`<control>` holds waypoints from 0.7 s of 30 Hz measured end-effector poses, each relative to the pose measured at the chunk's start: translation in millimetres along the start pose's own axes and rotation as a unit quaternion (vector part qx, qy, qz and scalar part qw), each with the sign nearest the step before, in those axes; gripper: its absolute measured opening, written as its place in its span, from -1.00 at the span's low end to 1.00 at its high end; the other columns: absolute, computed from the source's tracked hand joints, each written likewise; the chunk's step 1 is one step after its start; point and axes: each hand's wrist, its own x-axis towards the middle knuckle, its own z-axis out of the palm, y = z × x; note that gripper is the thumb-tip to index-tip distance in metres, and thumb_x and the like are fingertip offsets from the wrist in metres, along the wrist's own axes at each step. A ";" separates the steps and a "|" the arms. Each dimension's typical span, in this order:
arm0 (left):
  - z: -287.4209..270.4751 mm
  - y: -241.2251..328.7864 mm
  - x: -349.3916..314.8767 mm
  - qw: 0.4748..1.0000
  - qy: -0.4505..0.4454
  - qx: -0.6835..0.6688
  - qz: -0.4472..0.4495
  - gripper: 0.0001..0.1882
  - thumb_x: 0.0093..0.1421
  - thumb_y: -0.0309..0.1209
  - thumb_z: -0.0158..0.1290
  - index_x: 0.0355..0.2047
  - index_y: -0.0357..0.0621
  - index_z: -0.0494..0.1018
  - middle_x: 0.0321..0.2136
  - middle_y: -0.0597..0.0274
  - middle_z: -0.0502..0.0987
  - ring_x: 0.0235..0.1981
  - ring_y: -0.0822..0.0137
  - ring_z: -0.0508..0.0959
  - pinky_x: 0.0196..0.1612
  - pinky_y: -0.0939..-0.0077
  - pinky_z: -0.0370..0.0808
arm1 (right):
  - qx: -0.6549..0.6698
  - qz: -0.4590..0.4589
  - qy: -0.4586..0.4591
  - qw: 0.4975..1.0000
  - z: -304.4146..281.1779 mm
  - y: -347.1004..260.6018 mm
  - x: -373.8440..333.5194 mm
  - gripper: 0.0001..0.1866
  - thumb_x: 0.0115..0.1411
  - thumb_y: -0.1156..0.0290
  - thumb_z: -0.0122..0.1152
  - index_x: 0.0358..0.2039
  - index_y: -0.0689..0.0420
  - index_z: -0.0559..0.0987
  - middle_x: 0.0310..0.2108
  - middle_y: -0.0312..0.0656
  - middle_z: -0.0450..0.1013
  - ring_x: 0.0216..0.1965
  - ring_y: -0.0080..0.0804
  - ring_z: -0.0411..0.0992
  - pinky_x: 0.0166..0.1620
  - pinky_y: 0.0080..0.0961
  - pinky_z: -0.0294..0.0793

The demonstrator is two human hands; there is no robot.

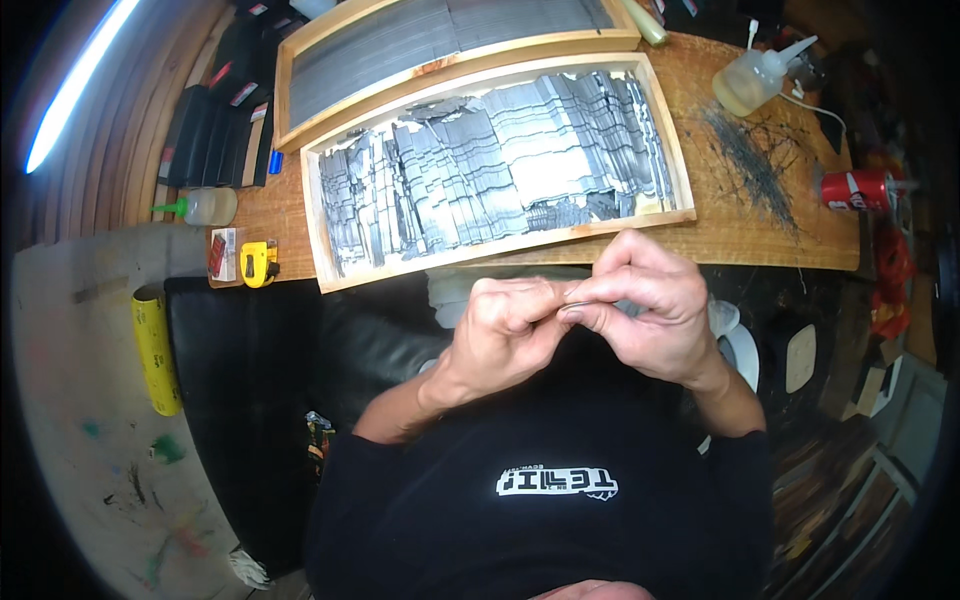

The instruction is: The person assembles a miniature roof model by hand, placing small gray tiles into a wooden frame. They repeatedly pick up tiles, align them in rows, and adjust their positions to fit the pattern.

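1. A yellow roll (156, 350) lies on the floor off the left end of the wooden workbench (740, 215), out of reach of either hand.
2. On the bench's left end, near its front edge, sit a pale squeeze bottle with a green cap (205, 206) and a yellow tape measure (258, 264), set aside but within an arm's stretch.
3. The near wooden tray (325, 240) runs along the front edge at a slight slant and holds slumped rows of thin grey strips (500, 165), right in front of the hands for easy picking. A second tray (440, 38) of neatly packed strips lies behind it toward the back edge.
4. The left hand (500, 335) is raised in front of the chest, just short of the bench's front edge, its fingers curled and its fingertips pressed toward the other hand.
5. A small thin grey piece (578, 296), barely visible, sits between the fingertips of both hands, held close under the eyes, probably for fine work.
6. The right hand (650, 305) meets the left, thumb and forefinger pinching that piece, wrist bent inward.
7. Near the right back corner stands a glue bottle with a nozzle (758, 75); a red drink can (856, 188) lies at the right edge.
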 end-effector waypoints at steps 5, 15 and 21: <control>19.5 -21.3 -36.9 0.993 0.041 -0.046 -0.103 -0.77 0.27 -0.62 0.28 -0.05 -0.28 0.70 -0.42 -0.06 0.72 -0.46 0.25 0.76 -0.39 0.50 0.59 | 0.079 0.072 -0.033 0.994 11.0 24.7 -18.7 -0.84 0.15 0.59 0.53 -0.23 0.25 0.79 -0.33 -0.20 0.58 -0.33 -0.42 0.57 -0.29 -0.53 0.53; 20.4 -22.1 -51.6 0.988 0.018 -0.023 -0.154 -0.85 0.30 -0.60 0.31 -0.13 -0.38 0.70 -0.42 0.03 0.74 -0.42 0.39 0.73 -0.35 0.57 0.60 | 0.081 0.114 -0.063 0.988 9.1 32.3 -23.8 -0.85 0.09 0.63 0.56 -0.29 0.25 0.79 -0.36 -0.17 0.65 -0.33 -0.42 0.62 -0.27 -0.53 0.57; 20.6 -22.5 -49.8 0.992 0.018 0.001 -0.128 -0.86 0.29 -0.61 0.31 -0.15 -0.37 0.69 -0.46 0.03 0.71 -0.48 0.39 0.70 -0.40 0.55 0.56 | 0.092 0.113 -0.074 0.987 7.0 35.2 -23.5 -0.84 0.08 0.63 0.56 -0.29 0.24 0.79 -0.38 -0.19 0.63 -0.34 -0.44 0.60 -0.27 -0.54 0.55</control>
